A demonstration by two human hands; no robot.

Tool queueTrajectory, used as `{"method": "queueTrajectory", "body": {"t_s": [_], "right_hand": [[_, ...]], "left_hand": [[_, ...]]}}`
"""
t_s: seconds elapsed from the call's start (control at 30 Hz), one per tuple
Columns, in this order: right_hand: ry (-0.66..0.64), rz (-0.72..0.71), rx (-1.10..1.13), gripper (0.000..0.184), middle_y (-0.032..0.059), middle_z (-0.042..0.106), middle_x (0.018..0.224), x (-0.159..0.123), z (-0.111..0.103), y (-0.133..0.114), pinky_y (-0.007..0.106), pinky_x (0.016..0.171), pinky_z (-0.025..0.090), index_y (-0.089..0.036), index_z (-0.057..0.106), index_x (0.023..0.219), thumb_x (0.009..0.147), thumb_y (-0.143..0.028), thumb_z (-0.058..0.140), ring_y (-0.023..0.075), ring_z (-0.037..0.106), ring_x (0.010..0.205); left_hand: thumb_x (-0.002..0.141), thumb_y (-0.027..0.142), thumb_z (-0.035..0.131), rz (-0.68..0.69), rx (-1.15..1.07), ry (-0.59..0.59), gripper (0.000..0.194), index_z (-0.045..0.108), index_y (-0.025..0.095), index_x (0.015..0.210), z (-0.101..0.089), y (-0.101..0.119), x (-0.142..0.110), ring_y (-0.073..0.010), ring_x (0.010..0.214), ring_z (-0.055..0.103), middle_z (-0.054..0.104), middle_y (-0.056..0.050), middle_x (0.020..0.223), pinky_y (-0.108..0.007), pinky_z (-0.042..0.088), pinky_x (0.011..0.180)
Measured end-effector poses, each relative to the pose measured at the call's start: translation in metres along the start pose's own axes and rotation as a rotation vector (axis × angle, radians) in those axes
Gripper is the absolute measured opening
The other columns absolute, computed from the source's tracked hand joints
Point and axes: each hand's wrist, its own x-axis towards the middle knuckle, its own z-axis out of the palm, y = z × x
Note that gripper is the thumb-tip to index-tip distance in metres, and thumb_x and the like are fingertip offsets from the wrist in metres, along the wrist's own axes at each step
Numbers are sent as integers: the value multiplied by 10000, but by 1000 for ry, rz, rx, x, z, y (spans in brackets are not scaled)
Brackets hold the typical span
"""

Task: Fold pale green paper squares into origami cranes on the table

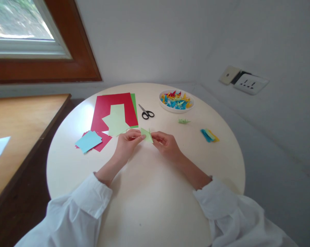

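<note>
Between my two hands, just above the round white table [149, 206], is a small piece of folded light green paper [146, 135]. My left hand [129, 142] pinches its left side between thumb and fingers. At its right edge, the curled fingers of my right hand [167, 144] grip it too. Sheets of light green paper [116, 120] lie on a large red sheet [105, 106], beyond my left hand. Scissors with black handles [146, 113] rest past the folded paper, their blades pointing away to the left.
A white bowl [176, 110] of colourful folded paper cranes stands at the far right. Nearer are a small green folded piece [183, 121] and a bundle of blue and yellow folded papers [209, 135]. Light blue squares [89, 141] lie over red ones at left. A wall socket [250, 83] is on the right.
</note>
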Motion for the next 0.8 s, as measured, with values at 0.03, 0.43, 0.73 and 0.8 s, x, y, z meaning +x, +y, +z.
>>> {"method": "queueTrajectory", "body": {"t_s": [0.03,0.43,0.73,0.8], "right_hand": [[0,-6,4,178,60,673,829,0,0,0,289,696,473,-168,663,844,734,-269,564,159,606,755],[-77,-28,96,242,70,672,949,-2,-3,-4,296,732,498,-179,651,944,764,-304,551,166,616,865],[35,-131,-72,239,39,676,885,-3,5,-5,288,677,504,-202,622,916,693,-275,668,153,624,795],[62,-160,-126,189,33,677,859,-3,5,-5,280,663,501,-198,617,893,716,-258,642,143,620,755]], "left_hand": [[603,272,724,15,15,-1,113,694,164,619,0,-1,0,-175,793,561,635,-45,779,-295,419,724],[646,290,692,30,100,20,139,698,158,686,-3,-8,4,-171,721,588,678,-49,755,-295,442,685],[689,270,638,87,248,-16,167,716,146,770,-1,-5,0,-201,770,617,717,-78,819,-308,451,706],[691,265,635,91,255,-31,153,712,149,756,-1,-5,-1,-193,748,616,717,-67,793,-298,449,692]]}}
